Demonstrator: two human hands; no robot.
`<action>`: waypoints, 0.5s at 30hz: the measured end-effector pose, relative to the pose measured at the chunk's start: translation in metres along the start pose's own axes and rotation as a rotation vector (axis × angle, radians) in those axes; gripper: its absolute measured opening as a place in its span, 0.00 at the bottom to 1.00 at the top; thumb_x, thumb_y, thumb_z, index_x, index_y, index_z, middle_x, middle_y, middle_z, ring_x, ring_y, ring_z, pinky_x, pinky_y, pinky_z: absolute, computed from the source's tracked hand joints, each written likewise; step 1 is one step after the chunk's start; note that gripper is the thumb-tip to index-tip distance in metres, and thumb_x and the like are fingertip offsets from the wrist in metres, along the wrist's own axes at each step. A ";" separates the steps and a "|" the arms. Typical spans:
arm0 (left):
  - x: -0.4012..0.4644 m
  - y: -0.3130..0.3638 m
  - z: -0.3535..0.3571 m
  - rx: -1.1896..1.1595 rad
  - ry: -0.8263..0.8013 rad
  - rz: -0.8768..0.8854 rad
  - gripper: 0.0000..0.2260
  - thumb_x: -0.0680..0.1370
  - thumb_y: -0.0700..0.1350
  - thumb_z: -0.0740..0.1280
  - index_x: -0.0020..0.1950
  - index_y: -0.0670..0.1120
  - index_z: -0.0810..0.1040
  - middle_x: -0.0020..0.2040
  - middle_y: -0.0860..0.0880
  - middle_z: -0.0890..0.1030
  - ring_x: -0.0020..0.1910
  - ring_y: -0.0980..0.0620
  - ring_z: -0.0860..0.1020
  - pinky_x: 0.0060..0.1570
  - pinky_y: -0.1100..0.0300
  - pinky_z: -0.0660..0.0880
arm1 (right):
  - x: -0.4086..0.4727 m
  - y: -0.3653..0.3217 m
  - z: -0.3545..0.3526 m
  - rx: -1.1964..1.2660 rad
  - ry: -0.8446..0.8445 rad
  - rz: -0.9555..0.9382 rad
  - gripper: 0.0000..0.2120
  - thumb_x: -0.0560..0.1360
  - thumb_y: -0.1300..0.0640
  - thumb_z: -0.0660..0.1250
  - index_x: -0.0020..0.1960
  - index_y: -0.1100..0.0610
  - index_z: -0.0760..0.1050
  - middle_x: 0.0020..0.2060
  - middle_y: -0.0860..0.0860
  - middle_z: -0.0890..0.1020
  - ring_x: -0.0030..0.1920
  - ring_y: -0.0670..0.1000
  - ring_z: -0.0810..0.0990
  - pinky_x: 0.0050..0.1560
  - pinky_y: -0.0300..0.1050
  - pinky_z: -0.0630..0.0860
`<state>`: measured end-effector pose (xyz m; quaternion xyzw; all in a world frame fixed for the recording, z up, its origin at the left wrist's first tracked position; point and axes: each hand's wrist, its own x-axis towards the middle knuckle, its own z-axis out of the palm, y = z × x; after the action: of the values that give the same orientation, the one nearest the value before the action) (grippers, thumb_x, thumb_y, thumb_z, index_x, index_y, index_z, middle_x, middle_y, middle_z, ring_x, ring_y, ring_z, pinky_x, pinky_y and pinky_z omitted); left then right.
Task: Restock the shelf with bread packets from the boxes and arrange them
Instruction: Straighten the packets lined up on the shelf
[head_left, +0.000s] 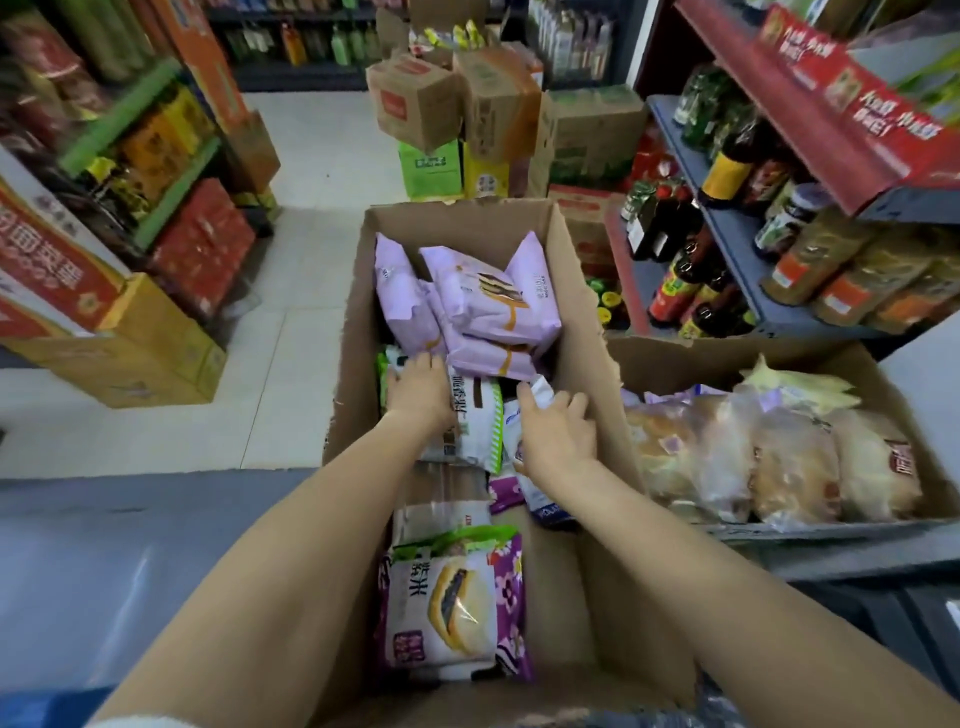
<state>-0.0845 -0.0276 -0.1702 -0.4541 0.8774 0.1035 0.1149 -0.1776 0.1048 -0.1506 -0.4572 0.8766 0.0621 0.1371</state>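
While both our hands reach into the open cardboard box (571, 291), our left hand (418, 387) presses a green-and-white bread packet (475, 421) and our right hand (558, 428) grips a white one (543, 392); light, slippery, crushable, so we'd lift by the sealed edges.

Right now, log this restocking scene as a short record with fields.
place: shop aisle with stocked shelves on both sides
main box: open cardboard box in front of the person, holding mixed bread packets
far end of box: lilac packets piled up
near end of box: purple flowered packet lying flat
left hand: reaching into the box, resting on a white and green packet
right hand: fingers curled on a white packet
second box: at right, holding clear-wrapped buns
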 end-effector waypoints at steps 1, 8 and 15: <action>0.000 0.000 -0.001 0.050 0.039 0.005 0.28 0.74 0.48 0.68 0.71 0.44 0.62 0.67 0.43 0.64 0.70 0.43 0.62 0.67 0.44 0.60 | 0.001 0.001 -0.002 0.007 -0.010 -0.019 0.33 0.77 0.58 0.62 0.76 0.50 0.49 0.62 0.63 0.67 0.61 0.63 0.65 0.53 0.51 0.72; -0.019 -0.010 -0.025 0.047 -0.075 0.085 0.26 0.73 0.50 0.70 0.65 0.42 0.64 0.64 0.41 0.72 0.63 0.39 0.72 0.55 0.49 0.70 | -0.022 0.007 -0.032 0.241 0.188 -0.019 0.31 0.78 0.65 0.57 0.76 0.49 0.49 0.60 0.62 0.67 0.61 0.63 0.63 0.48 0.50 0.65; -0.099 0.017 -0.091 -0.412 0.185 0.001 0.26 0.78 0.52 0.62 0.71 0.41 0.60 0.63 0.40 0.74 0.61 0.38 0.74 0.53 0.50 0.71 | -0.087 0.007 -0.081 0.911 0.461 0.020 0.31 0.81 0.59 0.55 0.76 0.43 0.44 0.62 0.59 0.67 0.51 0.58 0.72 0.46 0.43 0.62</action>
<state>-0.0526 0.0324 -0.0529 -0.4751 0.8448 0.2382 -0.0614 -0.1510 0.1581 -0.0480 -0.3443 0.8264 -0.4277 0.1250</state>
